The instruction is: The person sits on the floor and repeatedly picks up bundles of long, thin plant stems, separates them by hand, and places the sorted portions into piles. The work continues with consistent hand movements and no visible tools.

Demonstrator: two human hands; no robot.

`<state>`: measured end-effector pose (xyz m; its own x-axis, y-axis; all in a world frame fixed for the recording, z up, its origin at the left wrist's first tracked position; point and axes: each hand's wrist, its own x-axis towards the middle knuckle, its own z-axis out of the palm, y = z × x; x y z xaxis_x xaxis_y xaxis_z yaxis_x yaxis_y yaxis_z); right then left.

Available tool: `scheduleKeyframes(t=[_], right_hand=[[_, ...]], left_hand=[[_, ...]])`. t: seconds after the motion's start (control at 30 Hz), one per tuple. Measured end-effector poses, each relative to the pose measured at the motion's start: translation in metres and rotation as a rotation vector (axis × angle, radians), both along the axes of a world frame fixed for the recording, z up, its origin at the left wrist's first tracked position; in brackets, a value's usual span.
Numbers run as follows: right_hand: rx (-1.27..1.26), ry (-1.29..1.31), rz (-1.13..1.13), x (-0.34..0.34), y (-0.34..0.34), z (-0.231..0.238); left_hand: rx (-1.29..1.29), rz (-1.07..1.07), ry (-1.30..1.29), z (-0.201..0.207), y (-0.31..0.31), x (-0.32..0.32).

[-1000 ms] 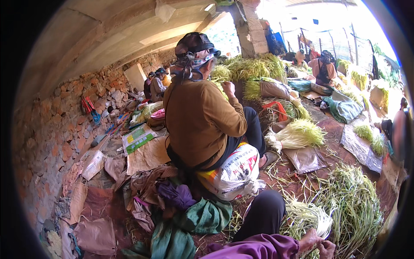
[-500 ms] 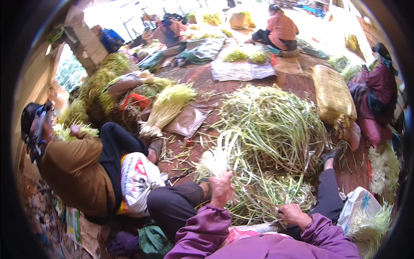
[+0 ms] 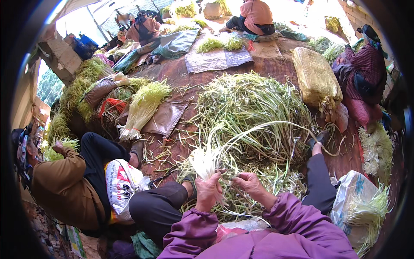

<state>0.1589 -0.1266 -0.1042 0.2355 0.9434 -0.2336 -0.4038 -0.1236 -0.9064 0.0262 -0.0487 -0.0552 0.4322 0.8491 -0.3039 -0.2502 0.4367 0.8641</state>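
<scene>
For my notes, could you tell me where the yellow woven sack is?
In the head view, the yellow woven sack lies upper right, beside the big green stalk pile.

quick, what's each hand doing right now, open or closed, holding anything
Left hand: closed around a bunch of green onion stalks, white ends up.
Right hand: fingers pinched on a single thin stalk beside the bunch.

My left hand point(image 3: 208, 190) covers the stalk ends of the bunch of scallions point(image 3: 206, 160) in its grip. My lap hides most of the pink bag point(image 3: 226, 231); the lower edge cuts off my sleeves.
</scene>
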Motion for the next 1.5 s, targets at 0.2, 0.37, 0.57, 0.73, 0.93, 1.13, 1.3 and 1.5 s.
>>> scheduleKeyframes(t=[0.2,0.37,0.57,0.73,0.93,1.13,1.3,1.5], right_hand=[[-0.718,-1.052,0.494,0.098,-0.09,-0.067],[-0.539,-1.05,0.328,0.108,-0.08,-0.04],[-0.052,-0.451,0.413,0.04,-0.008,-0.01],[-0.24,-0.712,0.746,0.035,-0.036,-0.056],[-0.348,-0.333,0.643,0.035,-0.022,0.006],[-0.206,-0.342,0.524,0.029,-0.027,0.009],[-0.184,-0.353,0.42,0.031,-0.078,0.017],[-0.65,-1.17,0.934,0.085,-0.159,-0.021]], left_hand=[[0.004,0.058,-0.018,-0.002,0.018,-0.013],[-0.018,0.034,-0.015,-0.007,0.013,-0.006],[-0.068,-0.008,-0.008,-0.002,0.012,-0.001],[-0.101,0.087,-0.147,-0.003,0.035,-0.006],[-0.163,-0.018,-0.013,-0.027,0.008,0.009],[-0.247,-0.091,0.012,-0.039,-0.002,0.016],[-0.174,0.077,0.035,-0.044,0.015,0.006],[0.045,0.134,0.046,-0.034,0.04,0.003]])
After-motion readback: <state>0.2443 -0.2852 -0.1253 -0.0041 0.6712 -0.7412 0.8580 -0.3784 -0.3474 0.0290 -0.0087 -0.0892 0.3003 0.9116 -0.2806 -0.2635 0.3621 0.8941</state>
